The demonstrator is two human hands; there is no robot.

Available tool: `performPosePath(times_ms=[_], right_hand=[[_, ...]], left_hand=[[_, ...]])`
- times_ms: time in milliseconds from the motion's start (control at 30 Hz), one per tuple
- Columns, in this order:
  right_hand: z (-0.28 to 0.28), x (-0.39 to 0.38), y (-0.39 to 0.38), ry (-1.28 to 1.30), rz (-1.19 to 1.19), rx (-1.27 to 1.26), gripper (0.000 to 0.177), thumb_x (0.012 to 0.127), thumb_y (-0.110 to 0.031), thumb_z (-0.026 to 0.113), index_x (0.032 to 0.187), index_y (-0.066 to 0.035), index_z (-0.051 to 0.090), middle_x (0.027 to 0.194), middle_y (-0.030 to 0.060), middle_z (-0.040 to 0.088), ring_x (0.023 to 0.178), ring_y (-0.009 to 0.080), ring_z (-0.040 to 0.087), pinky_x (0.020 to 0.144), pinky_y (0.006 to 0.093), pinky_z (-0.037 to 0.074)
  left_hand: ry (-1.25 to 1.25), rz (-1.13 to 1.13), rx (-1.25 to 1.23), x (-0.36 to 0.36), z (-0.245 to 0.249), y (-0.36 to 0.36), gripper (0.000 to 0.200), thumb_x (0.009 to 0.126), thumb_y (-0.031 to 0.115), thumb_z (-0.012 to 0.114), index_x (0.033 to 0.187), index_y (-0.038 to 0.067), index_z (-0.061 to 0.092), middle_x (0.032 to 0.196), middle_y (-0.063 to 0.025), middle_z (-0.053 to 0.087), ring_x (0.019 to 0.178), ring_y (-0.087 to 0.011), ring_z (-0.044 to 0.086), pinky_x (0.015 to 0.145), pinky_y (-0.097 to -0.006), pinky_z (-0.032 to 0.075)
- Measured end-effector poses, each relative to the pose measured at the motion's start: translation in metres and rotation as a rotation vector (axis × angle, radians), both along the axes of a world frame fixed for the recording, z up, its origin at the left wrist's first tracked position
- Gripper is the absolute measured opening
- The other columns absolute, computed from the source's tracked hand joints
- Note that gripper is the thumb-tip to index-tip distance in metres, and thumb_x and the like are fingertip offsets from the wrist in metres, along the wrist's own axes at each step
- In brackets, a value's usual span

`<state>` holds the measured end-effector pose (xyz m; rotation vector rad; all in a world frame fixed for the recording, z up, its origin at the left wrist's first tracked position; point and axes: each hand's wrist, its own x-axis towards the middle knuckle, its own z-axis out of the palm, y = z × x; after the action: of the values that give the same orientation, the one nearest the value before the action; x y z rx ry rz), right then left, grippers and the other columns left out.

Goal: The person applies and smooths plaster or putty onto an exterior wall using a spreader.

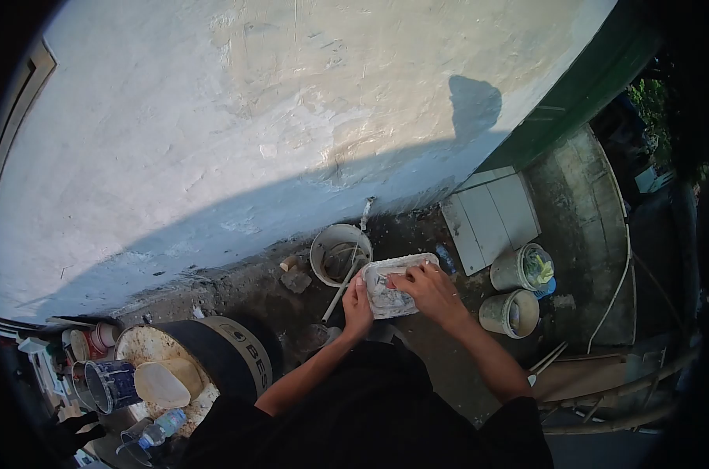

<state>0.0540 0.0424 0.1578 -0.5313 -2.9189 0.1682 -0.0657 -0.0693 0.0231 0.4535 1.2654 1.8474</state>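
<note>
A shallow white plastic tray (392, 303), its inside smeared with whitish and grey residue, is held in front of my body. My left hand (358, 311) is closed on the tray's left edge, thumb on the rim. Over the tray's right half, my right hand (432, 291) reaches in with its fingers bent together. A small reddish patch shows at those fingertips; what they grip is too small to make out. Just beyond the tray stands a whitish bucket (318, 258) with a pale stick (340, 293) leaning across it.
A pale plastered wall (214, 117) rises ahead. At left, a dark drum (237, 344) bears a cream container (167, 383) and a plastic bottle (163, 428). To the right are two buckets (495, 314), light panels (491, 215) and bamboo poles (604, 426).
</note>
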Motion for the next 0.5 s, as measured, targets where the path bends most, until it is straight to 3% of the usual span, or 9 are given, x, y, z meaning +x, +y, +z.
performPosePath(times_ms=[267,500], right_hand=[[-0.009,0.015,0.001,-0.045,0.201,0.047,0.022,0.083,-0.017,0.061,0.103,-0.02,0.07,0.086,0.0028,0.065,0.082,0.0244,0.063,0.076,0.0384,0.053],[0.006,0.032,0.024,0.026,0.04,-0.053,0.025,0.08,-0.011,0.064,0.101,-0.022,0.072,0.087,0.0024,0.065,0.085,0.0242,0.062,0.077,0.0369,0.052]], left_hand=[[0.044,-0.027,-0.018,-0.003,0.002,0.013,0.045,0.109,0.027,0.035,0.135,-0.005,0.049,0.124,-0.0118,0.06,0.112,-0.0159,0.057,0.098,-0.0308,0.045],[0.057,-0.074,-0.021,0.004,0.001,0.023,0.044,0.109,0.027,0.035,0.135,-0.006,0.049,0.123,-0.0122,0.06,0.111,-0.016,0.057,0.098,-0.0305,0.045]])
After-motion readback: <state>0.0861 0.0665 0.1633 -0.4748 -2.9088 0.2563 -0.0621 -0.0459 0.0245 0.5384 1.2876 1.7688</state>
